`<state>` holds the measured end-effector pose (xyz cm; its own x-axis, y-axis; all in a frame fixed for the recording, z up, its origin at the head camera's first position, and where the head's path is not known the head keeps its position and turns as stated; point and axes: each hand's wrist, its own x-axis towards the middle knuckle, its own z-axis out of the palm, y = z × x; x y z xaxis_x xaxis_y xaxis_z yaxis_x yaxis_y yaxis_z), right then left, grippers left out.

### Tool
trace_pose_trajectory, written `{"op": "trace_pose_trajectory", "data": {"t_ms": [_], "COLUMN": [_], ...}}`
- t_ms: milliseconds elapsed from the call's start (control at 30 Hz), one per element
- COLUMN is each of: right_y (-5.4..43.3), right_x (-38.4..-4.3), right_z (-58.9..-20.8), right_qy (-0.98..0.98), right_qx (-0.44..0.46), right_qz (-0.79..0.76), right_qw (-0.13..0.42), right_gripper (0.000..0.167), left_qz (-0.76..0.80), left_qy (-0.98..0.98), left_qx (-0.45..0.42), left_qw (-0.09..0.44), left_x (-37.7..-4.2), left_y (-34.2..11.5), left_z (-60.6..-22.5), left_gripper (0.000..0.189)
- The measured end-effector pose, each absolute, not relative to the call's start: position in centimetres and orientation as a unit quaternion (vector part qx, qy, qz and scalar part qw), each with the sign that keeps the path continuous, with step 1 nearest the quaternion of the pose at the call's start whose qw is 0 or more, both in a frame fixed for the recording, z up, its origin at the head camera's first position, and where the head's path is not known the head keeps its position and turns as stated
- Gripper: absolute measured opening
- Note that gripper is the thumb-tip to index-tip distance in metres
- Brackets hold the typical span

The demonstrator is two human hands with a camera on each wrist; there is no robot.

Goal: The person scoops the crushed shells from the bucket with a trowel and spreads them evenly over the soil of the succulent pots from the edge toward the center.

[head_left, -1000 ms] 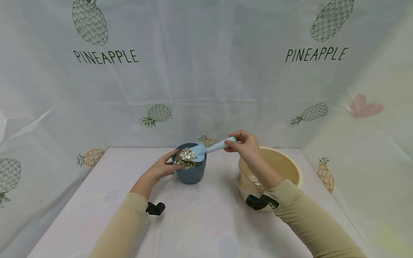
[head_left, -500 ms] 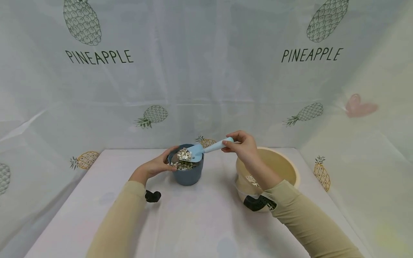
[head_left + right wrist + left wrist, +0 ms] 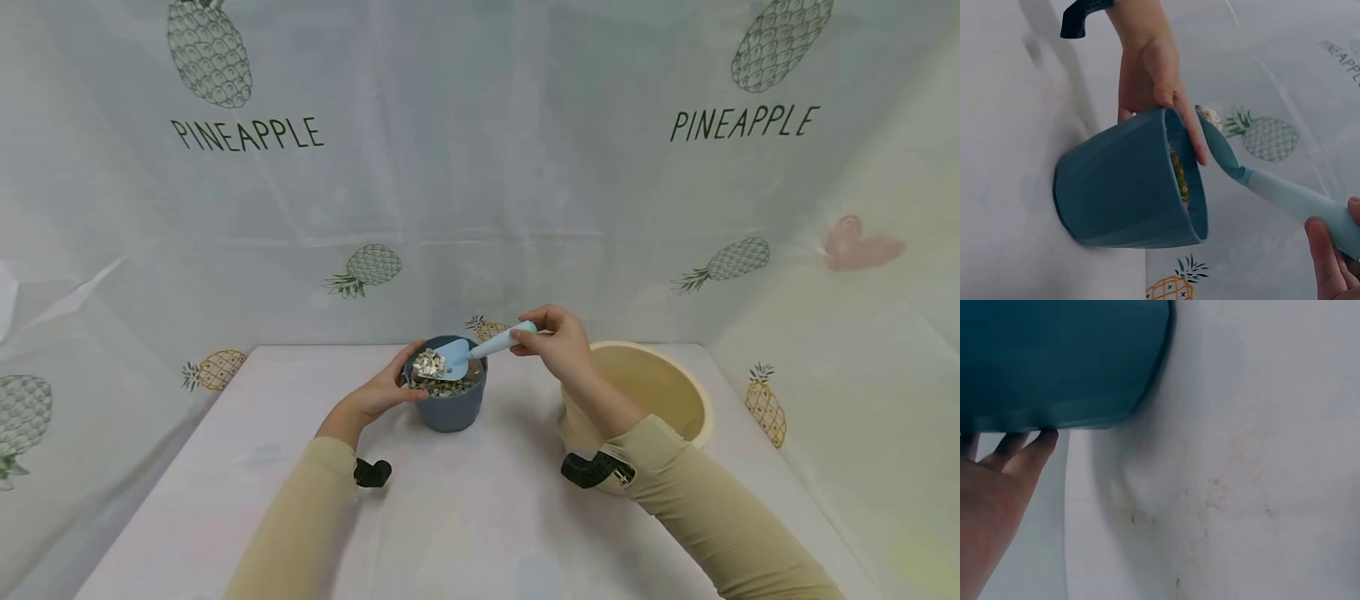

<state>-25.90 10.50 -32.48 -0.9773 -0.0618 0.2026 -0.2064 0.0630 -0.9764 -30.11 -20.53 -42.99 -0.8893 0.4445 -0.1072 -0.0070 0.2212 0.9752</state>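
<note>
A blue flower pot (image 3: pixel 450 412) stands on the table, holding brown soil and small greenish and pale pieces. My left hand (image 3: pixel 378 396) grips its left side, with the thumb near the front rim and fingers behind. In the right wrist view, one finger of that hand lies along the pot's rim. My right hand (image 3: pixel 562 346) pinches the handle of a light blue hand trowel (image 3: pixel 495 342) between thumb and fingers. The trowel's blade is over the pot's mouth, bearing a heap of pale flaky chips (image 3: pixel 429 364). Seen from the left wrist, the pot (image 3: pixel 1054 362) fills the upper left.
At the right, partly behind my right forearm, stands a large cream tub (image 3: pixel 693 392). A pale cloth (image 3: pixel 480 517) covers the table. Behind it hangs a pineapple-print sheet (image 3: pixel 480 167). Black devices (image 3: pixel 372 473) are strapped to both wrists.
The trowel and my right hand have shifted slightly left relative to the pot, the chips still on the blade. My left hand keeps its grip on the pot. The head view sways slightly.
</note>
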Motion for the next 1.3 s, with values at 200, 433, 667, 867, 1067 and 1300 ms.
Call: {"op": "trace_pose_trajectory", "data": {"t_ms": [200, 433, 667, 867, 1067, 1300], "right_y": [10.1, 9.9, 9.5, 9.2, 8.8, 8.7], "right_x": [-25.9, -26.2, -26.1, -26.3, -26.6, -26.5], "right_z": [-32.5, -32.4, -32.2, -32.5, -32.3, -31.8], "right_qy": [-0.740, -0.750, -0.749, -0.760, -0.781, -0.800], "right_qx": [0.097, 0.104, 0.109, 0.121, 0.144, 0.177], "right_qz": [0.664, 0.651, 0.653, 0.638, 0.607, 0.572], "right_qw": [0.052, 0.051, 0.039, 0.039, 0.046, 0.048], "right_gripper": [0.025, 0.025, 0.024, 0.026, 0.022, 0.023], "left_qz": [0.610, 0.624, 0.642, 0.636, 0.635, 0.650], "left_qy": [0.765, 0.764, 0.754, 0.763, 0.767, 0.755], "left_qx": [0.117, 0.087, 0.065, 0.042, 0.024, 0.016], "left_qw": [0.168, 0.138, 0.123, 0.105, 0.087, 0.086], "left_x": [-29.1, -28.1, -27.3, -26.3, -25.5, -25.6], "left_y": [-19.8, -18.8, -17.9, -16.8, -15.9, -15.8], "left_z": [-42.9, -43.0, -43.0, -43.2, -43.1, -43.4], "left_gripper": [0.100, 0.101, 0.099, 0.099, 0.101, 0.105]}}
